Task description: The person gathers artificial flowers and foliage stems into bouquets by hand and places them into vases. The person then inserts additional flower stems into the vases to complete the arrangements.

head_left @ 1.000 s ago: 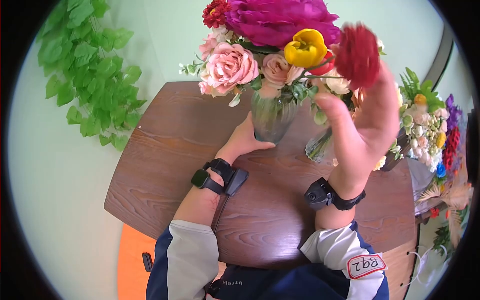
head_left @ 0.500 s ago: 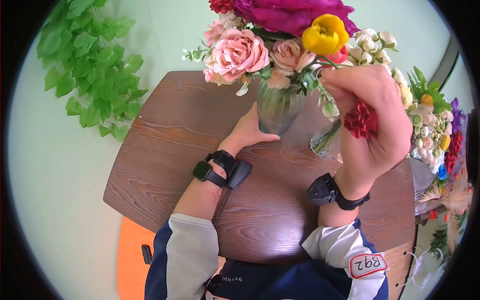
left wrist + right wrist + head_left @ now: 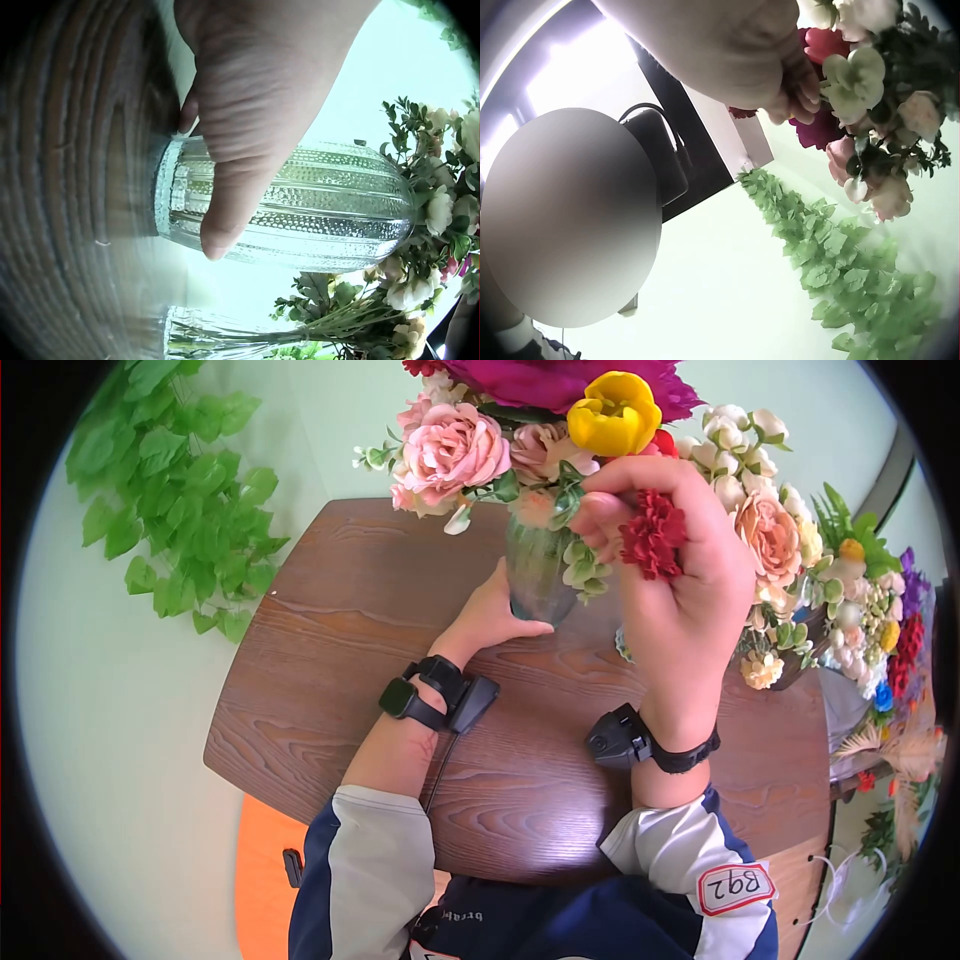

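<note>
A ribbed glass vase [image 3: 538, 560] stands on the wooden table, filled with artificial flowers. My left hand [image 3: 492, 622] grips its lower part; in the left wrist view the thumb lies across the ribbed glass [image 3: 337, 210]. The bouquet has a pink rose [image 3: 455, 457], a yellow tulip [image 3: 614, 416] and a large magenta bloom [image 3: 570, 382]. At its right side my right hand [image 3: 690, 585] holds a red carnation [image 3: 653, 535], its fingers bent towards the flowers just below the tulip. The carnation's stem is hidden by the hand.
Right of the vase, a second bouquet with a peach rose [image 3: 768, 535] stands behind my right hand; its glass vase [image 3: 217, 330] shows in the left wrist view. More flowers [image 3: 875, 625] crowd the far right. Green leafy vines [image 3: 180, 490] hang on the left wall.
My right hand came down with the red carnation, its fingers bending in, then shifted left towards the bouquet. The left hand keeps its hold low on the vase.
</note>
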The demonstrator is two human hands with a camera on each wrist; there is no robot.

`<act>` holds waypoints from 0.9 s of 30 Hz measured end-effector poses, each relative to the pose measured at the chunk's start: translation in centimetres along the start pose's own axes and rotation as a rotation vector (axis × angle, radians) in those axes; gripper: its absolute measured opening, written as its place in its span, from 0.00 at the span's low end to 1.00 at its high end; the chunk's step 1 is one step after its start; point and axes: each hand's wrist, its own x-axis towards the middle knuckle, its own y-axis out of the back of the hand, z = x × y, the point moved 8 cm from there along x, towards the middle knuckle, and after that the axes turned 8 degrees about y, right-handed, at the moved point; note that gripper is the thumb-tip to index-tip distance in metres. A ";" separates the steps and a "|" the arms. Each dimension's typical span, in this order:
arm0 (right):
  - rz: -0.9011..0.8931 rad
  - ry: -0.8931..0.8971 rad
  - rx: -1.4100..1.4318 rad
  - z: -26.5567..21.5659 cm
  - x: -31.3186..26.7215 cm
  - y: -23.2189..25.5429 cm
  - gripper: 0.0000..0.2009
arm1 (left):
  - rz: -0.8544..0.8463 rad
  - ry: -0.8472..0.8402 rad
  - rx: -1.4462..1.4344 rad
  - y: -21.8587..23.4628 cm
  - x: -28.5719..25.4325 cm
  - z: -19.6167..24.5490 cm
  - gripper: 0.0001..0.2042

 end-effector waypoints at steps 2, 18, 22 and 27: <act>0.009 0.048 -0.047 -0.5 0.0 0.0 0.12 | 0.005 -0.009 -0.021 0.0 0.1 -0.1 0.47; 0.214 0.415 -0.192 -0.6 0.1 0.4 0.11 | 0.000 -0.025 0.047 0.1 0.1 0.3 0.47; 0.183 0.423 -0.216 -0.8 0.1 0.0 0.11 | 0.016 -0.033 0.072 0.1 0.1 0.4 0.48; 0.148 0.420 -0.254 -0.3 0.0 -0.3 0.08 | -0.048 -0.056 -0.053 -0.7 1.0 -0.7 0.47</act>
